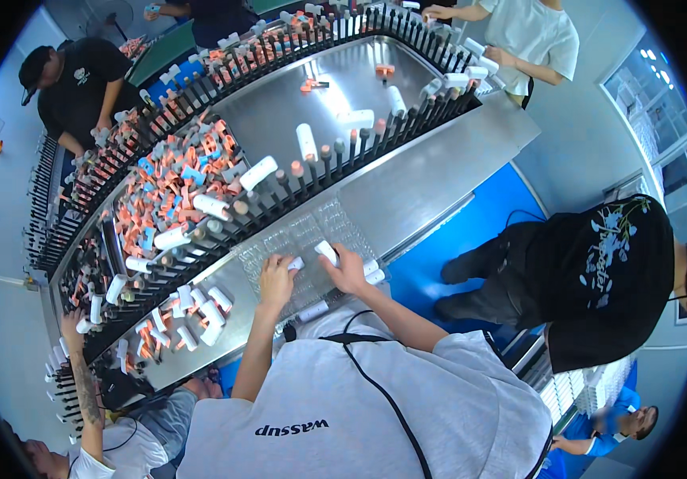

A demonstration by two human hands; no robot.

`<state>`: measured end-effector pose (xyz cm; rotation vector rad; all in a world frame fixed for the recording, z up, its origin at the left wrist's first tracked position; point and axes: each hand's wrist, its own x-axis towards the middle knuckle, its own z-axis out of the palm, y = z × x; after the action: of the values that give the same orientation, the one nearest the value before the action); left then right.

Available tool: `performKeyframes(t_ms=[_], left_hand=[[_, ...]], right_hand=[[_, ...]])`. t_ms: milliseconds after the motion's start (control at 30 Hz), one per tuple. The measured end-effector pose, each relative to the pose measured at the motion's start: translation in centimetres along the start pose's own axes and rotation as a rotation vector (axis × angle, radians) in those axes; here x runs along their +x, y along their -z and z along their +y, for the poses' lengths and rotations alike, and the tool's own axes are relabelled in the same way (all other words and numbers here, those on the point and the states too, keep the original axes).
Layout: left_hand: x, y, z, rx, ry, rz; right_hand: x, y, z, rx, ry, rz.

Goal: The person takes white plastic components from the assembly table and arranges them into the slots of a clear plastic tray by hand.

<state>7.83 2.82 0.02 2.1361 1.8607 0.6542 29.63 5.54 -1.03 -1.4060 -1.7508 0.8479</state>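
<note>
Here, a clear tray (305, 239) on the steel bench holds white tubes, the left hand (277, 279) pinching one tube (296, 263), the right hand (346, 271) gripping another (327, 253) above it.

Clear tray (304, 239) lies on steel table (415, 191), before peg conveyor (280, 188).

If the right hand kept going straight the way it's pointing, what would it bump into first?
Probably the row of dark pegs just beyond the clear tray. The right hand, holding a white tube, points up across that tray, though depth is unclear.
</note>
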Motion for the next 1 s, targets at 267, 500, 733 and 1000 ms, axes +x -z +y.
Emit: performKeyframes(t_ms=[267,500,733,1000], left_hand=[[2.4,3.4,6.2,-0.115,0.098,0.161],[16.0,8.4,18.6,-0.428,-0.26,0.224],[32.7,7.5,22.8,-0.006,-0.332,0.182],[32.7,2.4,19.6,0.216,-0.23,0.036]], right_hand=[[0.4,3.0,1.4,0.599,-0.388,0.168],[0.4,7.2,1.8,0.614,-0.428,0.262],[0.5,9.0,0.5,0.737,-0.425,0.256],[0.6,10.8,1.4,0.692,-0.418,0.269]])
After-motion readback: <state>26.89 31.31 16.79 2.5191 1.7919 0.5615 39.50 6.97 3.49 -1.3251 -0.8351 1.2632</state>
